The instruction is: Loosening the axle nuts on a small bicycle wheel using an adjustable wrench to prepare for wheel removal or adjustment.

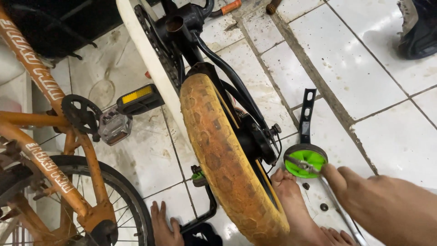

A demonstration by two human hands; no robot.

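My right hand reaches in from the lower right to a green training wheel on a black slotted bracket. Its thumb and fingertip pinch the end of a small metal tool lying across the wheel's hub. The training wheel sits beside the rear axle of a small black bicycle with a dirty yellow tyre. My bare right foot presses against that tyre, and my left foot rests on the tiles. My left hand is out of sight.
An orange bicycle with a black tyre and a grey pedal stands at the left. A reflector pedal sticks out from the small bike. A second training-wheel bracket lies low. A thin metal rod and small nuts lie on the stained white tiles.
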